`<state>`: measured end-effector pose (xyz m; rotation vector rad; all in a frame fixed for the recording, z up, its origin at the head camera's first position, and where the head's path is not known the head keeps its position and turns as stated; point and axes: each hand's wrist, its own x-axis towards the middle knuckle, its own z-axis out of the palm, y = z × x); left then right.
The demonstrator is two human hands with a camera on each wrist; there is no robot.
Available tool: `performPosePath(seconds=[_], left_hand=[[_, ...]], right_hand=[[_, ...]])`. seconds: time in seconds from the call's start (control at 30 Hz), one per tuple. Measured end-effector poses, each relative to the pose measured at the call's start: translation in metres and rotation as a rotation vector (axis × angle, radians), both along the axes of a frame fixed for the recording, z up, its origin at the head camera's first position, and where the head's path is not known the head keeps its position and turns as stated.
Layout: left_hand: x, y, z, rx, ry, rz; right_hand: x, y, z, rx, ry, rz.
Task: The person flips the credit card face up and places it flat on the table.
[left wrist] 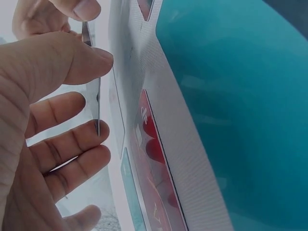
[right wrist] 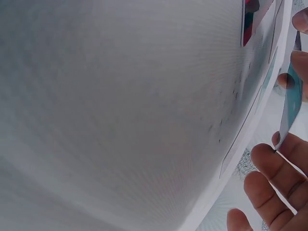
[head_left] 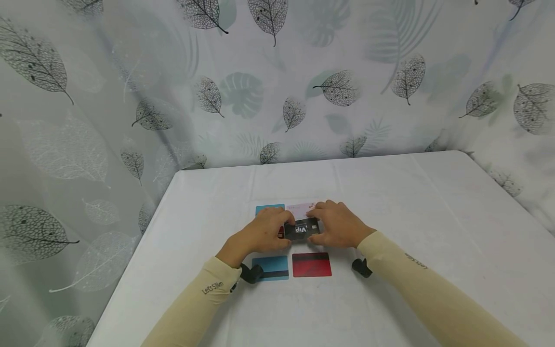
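A black card (head_left: 301, 230) with "Vip" lettering is held up off the table between both hands. My left hand (head_left: 265, 230) pinches its left edge between thumb and fingers, and my right hand (head_left: 339, 225) grips the opposite edge the same way. Seen almost edge-on in the left wrist view, the card (left wrist: 99, 108) stands above the other cards. In the right wrist view the card (right wrist: 291, 98) shows a bluish face, slightly bowed. Partly covered by my left hand, a red card (head_left: 281, 233) lies beneath.
On the white table (head_left: 390, 202), a blue card (head_left: 270, 207) and a pale pink card (head_left: 298, 210) lie behind the hands. Nearer me are a blue striped card (head_left: 273, 266) and a red striped card (head_left: 311, 265). Leaf-patterned cloth (head_left: 303, 86) hangs around the table.
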<state>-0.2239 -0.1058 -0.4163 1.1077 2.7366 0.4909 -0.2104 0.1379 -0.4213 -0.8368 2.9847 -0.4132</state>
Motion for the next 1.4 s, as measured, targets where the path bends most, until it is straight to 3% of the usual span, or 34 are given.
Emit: performPosePath(seconds=[1.4], left_hand=[[0.0036, 0.0045, -0.0027, -0.067, -0.015, -0.003]], right_hand=[[-0.0014, -0.0025, -0.0076, 0.091, -0.064, -0.022]])
